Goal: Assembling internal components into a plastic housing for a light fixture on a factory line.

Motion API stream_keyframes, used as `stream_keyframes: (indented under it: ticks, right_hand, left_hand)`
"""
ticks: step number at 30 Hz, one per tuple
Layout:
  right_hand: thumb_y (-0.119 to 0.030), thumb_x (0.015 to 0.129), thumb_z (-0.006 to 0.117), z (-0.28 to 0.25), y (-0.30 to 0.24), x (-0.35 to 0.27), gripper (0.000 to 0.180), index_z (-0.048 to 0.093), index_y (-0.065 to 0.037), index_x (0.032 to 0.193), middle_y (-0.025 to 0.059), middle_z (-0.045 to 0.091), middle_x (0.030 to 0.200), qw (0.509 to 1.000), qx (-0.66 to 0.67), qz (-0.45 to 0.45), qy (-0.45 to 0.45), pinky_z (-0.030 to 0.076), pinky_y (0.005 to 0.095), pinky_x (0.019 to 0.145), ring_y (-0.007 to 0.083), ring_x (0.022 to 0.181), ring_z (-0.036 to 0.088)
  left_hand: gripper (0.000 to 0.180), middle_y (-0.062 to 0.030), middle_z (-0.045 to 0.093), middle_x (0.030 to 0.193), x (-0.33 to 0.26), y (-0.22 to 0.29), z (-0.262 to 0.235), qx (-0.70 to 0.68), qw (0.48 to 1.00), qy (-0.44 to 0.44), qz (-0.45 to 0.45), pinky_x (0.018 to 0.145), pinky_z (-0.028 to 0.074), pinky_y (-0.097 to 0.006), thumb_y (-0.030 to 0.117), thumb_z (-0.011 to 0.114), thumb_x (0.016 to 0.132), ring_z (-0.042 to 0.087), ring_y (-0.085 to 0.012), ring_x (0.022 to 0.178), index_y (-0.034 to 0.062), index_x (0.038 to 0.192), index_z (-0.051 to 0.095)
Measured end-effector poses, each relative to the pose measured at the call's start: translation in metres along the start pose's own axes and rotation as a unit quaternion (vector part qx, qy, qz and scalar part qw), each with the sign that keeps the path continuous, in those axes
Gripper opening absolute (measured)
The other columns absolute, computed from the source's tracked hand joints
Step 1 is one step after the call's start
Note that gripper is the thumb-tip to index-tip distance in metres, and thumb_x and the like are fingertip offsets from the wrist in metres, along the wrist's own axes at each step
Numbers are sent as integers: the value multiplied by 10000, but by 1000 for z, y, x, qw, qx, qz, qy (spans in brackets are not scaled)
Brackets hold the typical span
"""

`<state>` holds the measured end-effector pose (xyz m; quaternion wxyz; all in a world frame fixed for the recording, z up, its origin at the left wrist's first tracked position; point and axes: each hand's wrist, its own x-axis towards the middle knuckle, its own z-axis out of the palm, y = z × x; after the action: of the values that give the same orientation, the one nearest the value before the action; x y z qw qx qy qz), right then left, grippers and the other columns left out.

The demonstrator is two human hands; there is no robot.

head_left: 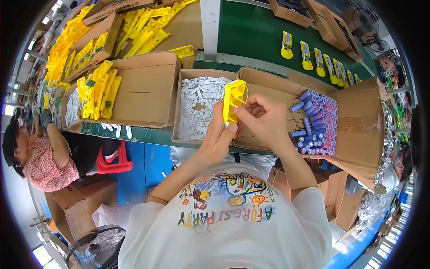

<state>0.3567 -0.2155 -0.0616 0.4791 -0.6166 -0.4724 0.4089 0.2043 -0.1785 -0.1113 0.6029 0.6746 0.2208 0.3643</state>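
My left hand grips a yellow plastic housing by its lower end, holding it upright above the boxes. Fingers of my right hand are bent against the housing's open side, thumb and forefinger pinched at its inside. What they pinch is too small to make out; a thin wire seems to curve along the housing's edge. Below the hands, a cardboard box holds many small white plastic pieces. To the right, purple cylindrical battery cells with wires lie in another box.
A larger carton at left contains several yellow housings. More yellow parts lie farther back. Yellow pieces with cells line the green conveyor. A co-worker sits at left near a red stool. A fan stands at lower left.
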Motion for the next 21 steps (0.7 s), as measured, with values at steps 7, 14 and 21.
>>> stream_keyframes:
  ticks: [7,14,21]
  right_hand:
    - [-69,730,716,8,11,-3,127,606,-27,778,48,610,663,935,-238,-222,143,491,235,484,117,543,628]
    - [-31,732,712,26,31,-29,113,637,-64,810,33,623,686,916,-304,-223,137,482,228,481,124,525,609]
    - [3,691,609,-130,95,3,325,647,-74,1005,123,622,966,753,-642,-139,-28,520,402,717,287,873,613]
  left_hand:
    - [554,-181,465,1240,0,-9,0,25,1000,-4,-10,977,357,-358,281,372,944,474,-258,1129,-24,1383,225]
    - [386,-95,496,1122,12,4,2,-141,980,29,-141,899,402,-290,136,382,940,489,-168,1040,36,1302,290]
    - [356,-88,519,971,1,-6,-3,-243,955,7,-170,674,516,-308,-8,400,894,582,-171,750,38,1230,291]
